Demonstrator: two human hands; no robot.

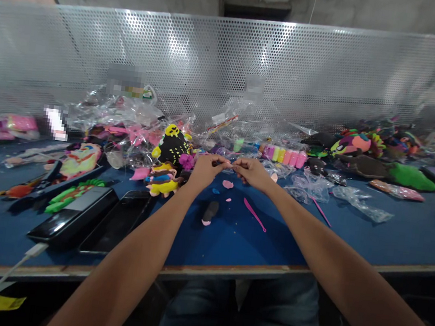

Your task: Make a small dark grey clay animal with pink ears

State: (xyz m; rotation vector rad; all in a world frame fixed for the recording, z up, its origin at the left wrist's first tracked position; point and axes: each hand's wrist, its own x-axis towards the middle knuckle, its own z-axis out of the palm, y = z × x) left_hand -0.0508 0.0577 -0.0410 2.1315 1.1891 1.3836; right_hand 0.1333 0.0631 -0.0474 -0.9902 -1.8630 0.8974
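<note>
My left hand [206,169] and my right hand [251,172] meet above the blue table [312,233], fingertips pinched together on something tiny that I cannot make out. Below them lie small pink clay bits [228,184], a pink plastic modelling tool [254,214] and a dark clay lump [210,211]. A black and yellow clay figure [172,147] stands just left of my left hand, with a yellow, blue and pink figure [162,180] in front of it.
Two dark phones [72,216] lie at the front left, one with a white cable [10,270]. Clear plastic bags [128,115], a row of small clay pots [284,155] and more clay figures [352,143] crowd the back. A perforated metal screen [229,64] closes off the table.
</note>
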